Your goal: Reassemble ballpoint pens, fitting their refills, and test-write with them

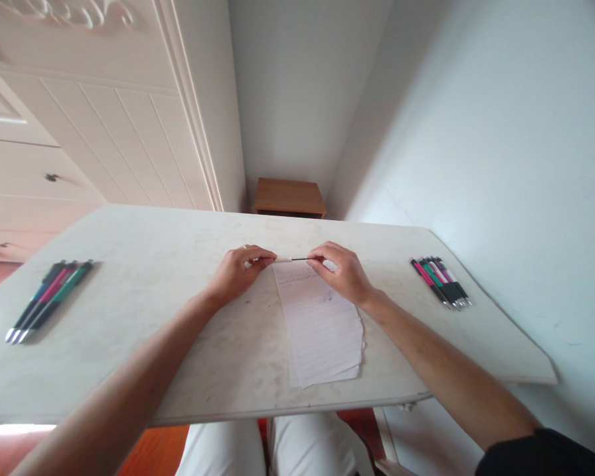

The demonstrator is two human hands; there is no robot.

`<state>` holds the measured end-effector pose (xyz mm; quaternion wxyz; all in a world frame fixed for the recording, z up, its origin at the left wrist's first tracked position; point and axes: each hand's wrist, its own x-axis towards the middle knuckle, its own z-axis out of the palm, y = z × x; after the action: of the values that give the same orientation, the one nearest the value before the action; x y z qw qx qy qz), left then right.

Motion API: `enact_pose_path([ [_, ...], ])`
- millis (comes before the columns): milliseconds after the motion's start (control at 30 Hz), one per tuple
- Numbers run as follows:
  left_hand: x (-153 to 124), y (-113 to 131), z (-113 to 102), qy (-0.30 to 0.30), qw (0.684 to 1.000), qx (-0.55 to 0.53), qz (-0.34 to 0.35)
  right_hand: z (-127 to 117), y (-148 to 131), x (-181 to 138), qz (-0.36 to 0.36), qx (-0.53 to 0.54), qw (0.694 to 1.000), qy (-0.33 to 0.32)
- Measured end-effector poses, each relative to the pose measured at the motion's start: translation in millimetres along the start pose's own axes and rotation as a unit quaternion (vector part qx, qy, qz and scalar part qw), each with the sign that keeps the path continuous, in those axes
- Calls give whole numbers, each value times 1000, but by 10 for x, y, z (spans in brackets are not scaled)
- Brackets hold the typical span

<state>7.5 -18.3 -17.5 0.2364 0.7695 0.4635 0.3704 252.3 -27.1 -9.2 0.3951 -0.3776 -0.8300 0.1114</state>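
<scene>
Slim pen piece (287, 260) spans the gap between hands, at paper's (322, 344) far edge. Left hand (240, 271) pinches pale end; right hand (341, 270), dark end. Tabletop (218, 370) stretches wide leftward to pens (51, 299); right-hand bundle (440, 281) lies near table's side edge.

Panelled cabinet (114, 125) at left, low brown stand (288, 196) beyond the white table (158, 244), pale wall (506, 145) at right.
</scene>
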Motion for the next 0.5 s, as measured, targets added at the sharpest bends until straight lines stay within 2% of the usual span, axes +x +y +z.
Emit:
enact_pose_path([
  [500,-27,2,18,-7,1000,3,11,36,30,-24,-2,8,1000,-8],
])
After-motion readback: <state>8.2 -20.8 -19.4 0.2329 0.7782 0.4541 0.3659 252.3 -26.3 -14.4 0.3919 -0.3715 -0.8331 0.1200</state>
